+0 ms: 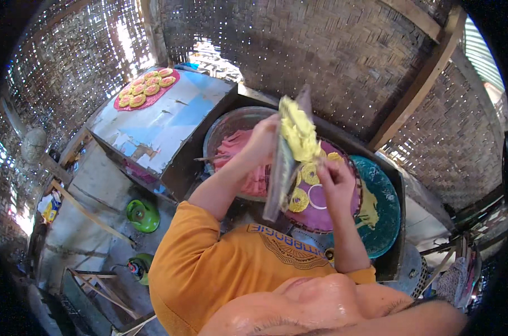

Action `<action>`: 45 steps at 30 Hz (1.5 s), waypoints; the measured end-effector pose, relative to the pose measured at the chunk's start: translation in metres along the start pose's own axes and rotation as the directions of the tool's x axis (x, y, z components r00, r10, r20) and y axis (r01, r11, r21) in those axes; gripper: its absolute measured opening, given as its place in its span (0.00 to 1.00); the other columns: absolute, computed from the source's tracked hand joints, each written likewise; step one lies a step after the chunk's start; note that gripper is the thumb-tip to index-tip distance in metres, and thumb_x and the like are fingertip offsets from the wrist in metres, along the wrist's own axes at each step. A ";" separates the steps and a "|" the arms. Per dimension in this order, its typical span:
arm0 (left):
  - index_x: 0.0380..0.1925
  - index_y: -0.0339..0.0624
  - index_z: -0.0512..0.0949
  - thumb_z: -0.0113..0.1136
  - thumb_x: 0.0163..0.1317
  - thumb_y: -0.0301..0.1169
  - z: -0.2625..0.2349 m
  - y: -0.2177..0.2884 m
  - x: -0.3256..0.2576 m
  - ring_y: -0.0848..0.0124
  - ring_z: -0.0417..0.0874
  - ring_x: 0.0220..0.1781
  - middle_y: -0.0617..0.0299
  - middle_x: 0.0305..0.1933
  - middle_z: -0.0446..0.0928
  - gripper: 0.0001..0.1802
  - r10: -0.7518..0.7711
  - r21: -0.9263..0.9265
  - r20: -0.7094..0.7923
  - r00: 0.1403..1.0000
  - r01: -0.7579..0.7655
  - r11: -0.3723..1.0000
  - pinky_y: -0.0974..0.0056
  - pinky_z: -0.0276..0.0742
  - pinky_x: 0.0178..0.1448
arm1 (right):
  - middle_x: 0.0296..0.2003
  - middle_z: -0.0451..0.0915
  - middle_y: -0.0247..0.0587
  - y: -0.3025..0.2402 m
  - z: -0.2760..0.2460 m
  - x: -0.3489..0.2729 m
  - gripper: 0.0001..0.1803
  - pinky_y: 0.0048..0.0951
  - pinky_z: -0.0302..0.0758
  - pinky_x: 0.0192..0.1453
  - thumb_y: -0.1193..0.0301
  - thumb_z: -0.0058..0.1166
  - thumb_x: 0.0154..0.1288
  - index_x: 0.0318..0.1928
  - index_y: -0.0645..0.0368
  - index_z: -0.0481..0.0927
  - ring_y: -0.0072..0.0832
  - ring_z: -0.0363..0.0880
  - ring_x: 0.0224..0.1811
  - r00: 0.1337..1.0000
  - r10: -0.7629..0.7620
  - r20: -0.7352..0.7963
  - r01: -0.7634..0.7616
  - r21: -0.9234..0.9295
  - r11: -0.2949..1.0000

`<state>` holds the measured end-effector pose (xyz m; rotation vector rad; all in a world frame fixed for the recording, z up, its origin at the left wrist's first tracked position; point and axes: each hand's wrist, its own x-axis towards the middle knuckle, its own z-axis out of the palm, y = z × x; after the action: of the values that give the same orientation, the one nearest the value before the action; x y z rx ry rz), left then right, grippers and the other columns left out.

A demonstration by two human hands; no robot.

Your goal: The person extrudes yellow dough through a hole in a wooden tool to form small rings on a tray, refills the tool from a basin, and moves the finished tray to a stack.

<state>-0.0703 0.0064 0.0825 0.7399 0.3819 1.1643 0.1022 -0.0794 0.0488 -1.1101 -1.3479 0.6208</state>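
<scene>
My left hand [263, 140] is closed around a long, flat, greyish board [282, 173], held tilted and nearly upright; it is smeared by motion. A lump of soft yellow dough [300, 131] clings to the board's right side. At the lower end of that lump, my right hand [339, 182] pinches the dough with curled fingers. Below both hands lies a round purple tray [315, 217] with a dark rim. Several yellow dough rounds [299, 200] sit on it, beside a thin white ring [318, 196]. The board and my hands hide part of the tray.
Left of the tray stands a basin [212, 131] of pink dough [231, 148] with a stick in it. A teal basin [388, 207] with yellow dough remnants is at the right. A box-like table [170, 120] holds pink-and-yellow rounds [147, 88]. Green gas cylinders [142, 216] stand on the floor.
</scene>
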 end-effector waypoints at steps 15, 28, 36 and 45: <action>0.43 0.38 0.73 0.38 0.62 0.35 -0.006 -0.029 0.049 0.62 0.77 0.43 0.55 0.42 0.76 0.17 -0.272 -0.114 0.137 0.952 0.288 0.951 0.59 0.72 0.50 | 0.20 0.76 0.40 -0.023 -0.047 0.004 0.10 0.33 0.70 0.23 0.73 0.61 0.46 0.32 0.56 0.78 0.38 0.74 0.19 0.725 -0.678 0.124 0.495 -0.778 0.387; 0.47 0.36 0.70 0.54 0.49 0.37 -0.015 -0.077 0.064 0.60 0.76 0.46 0.51 0.45 0.75 0.25 0.190 0.490 0.414 0.890 -0.393 0.778 0.61 0.71 0.52 | 0.21 0.76 0.39 -0.025 -0.059 -0.001 0.10 0.18 0.67 0.24 0.74 0.61 0.51 0.34 0.63 0.79 0.17 0.70 0.19 0.800 -0.598 -0.048 0.341 -0.784 0.519; 0.44 0.34 0.69 0.33 0.63 0.38 -0.023 -0.061 0.075 0.53 0.78 0.40 0.48 0.42 0.74 0.21 -0.279 -0.124 0.143 0.950 0.297 0.947 0.48 0.76 0.47 | 0.23 0.78 0.34 -0.025 -0.069 -0.043 0.09 0.20 0.69 0.26 0.77 0.62 0.49 0.33 0.63 0.79 0.16 0.73 0.23 0.944 -0.329 0.019 0.307 -0.418 0.855; 0.43 0.37 0.71 0.37 0.64 0.38 -0.044 -0.068 0.099 0.59 0.79 0.38 0.52 0.38 0.75 0.18 -0.270 -0.240 0.351 0.896 0.365 0.899 0.51 0.79 0.43 | 0.28 0.80 0.44 -0.009 -0.078 -0.032 0.11 0.24 0.75 0.35 0.75 0.65 0.45 0.31 0.64 0.80 0.28 0.80 0.30 0.949 -0.295 -0.111 0.162 -0.631 0.759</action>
<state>-0.0143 0.0988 0.0133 0.5529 0.0528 0.7512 0.1686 -0.1317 0.0530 -1.4474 -1.5176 -0.1495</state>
